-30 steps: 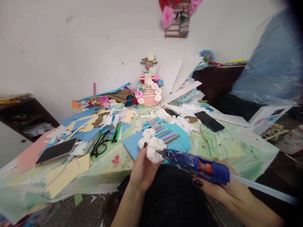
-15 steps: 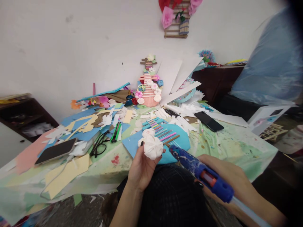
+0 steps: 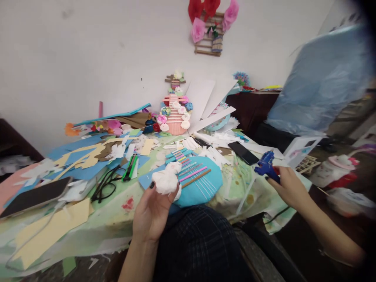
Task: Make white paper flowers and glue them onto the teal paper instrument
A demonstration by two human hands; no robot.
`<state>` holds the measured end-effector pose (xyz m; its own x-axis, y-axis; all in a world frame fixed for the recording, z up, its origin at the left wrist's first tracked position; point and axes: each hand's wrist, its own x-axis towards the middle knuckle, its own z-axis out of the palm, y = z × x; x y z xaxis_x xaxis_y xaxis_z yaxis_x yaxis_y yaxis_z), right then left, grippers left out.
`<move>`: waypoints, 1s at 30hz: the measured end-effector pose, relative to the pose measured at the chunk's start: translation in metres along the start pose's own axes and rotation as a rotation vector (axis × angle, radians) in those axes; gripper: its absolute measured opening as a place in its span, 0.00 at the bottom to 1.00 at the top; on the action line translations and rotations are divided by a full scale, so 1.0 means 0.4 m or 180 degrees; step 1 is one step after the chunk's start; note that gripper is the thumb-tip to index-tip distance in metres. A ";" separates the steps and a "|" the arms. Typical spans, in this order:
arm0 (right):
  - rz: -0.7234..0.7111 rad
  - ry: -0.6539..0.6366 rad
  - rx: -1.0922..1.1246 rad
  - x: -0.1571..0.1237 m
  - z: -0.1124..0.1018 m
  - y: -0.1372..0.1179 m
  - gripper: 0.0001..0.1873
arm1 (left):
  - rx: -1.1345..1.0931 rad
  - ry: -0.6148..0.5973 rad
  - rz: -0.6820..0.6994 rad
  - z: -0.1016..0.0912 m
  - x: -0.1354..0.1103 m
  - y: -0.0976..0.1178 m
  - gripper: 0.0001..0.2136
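White paper flowers are pinched between the thumb and fingers of my left hand, held over the front edge of the table. Behind them lies a blue guitar-shaped craft piece, with white strings and pink and brown sticks across it. My right hand grips the handle of a blue hot glue gun at the table's right side. A translucent glue stick hangs from the back of the gun. The black phone lies just left of the gun.
A green box cutter, black-framed glasses and a second phone lie to the left among paper scraps. A pink flowered guitar craft leans on the wall. A big blue plastic bag stands at the right.
My right hand has carried the glue gun away from the flowers to the table's right side, turning it upright. My left hand still holds the flowers. The view has shifted to the right.
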<state>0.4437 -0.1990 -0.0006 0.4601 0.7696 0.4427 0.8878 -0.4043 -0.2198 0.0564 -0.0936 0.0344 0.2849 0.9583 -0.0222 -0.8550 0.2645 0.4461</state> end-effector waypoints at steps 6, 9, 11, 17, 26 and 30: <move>0.0447 -0.0008 -0.0179 0.049 0.054 0.124 0.17 | 0.0170 -0.0077 0.0171 0.006 -0.003 -0.005 0.17; 0.0473 0.0047 -0.0090 0.065 0.080 0.136 0.16 | 0.0398 -0.0365 0.0150 0.003 -0.008 -0.012 0.22; 0.0454 0.0122 -0.0019 0.067 0.087 0.135 0.15 | 0.0531 -0.0524 0.0180 0.001 -0.014 -0.014 0.24; 0.0402 0.0570 0.0224 0.000 -0.006 0.020 0.18 | 0.0790 -0.0913 0.0528 0.009 -0.031 -0.017 0.28; 0.0349 -0.3118 0.5408 -0.155 -0.156 -0.443 0.20 | 0.1636 -0.1624 0.0686 0.070 -0.059 -0.036 0.25; 0.0326 -0.3839 0.6048 -0.145 -0.159 -0.508 0.27 | 0.1853 -0.1994 0.0769 0.089 -0.063 -0.025 0.20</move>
<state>0.2360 -0.1931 0.0736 -0.3739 0.9271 -0.0272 -0.4938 -0.2237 -0.8403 0.0732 -0.1243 0.0621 0.4559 0.7005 0.5491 -0.6151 -0.1979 0.7632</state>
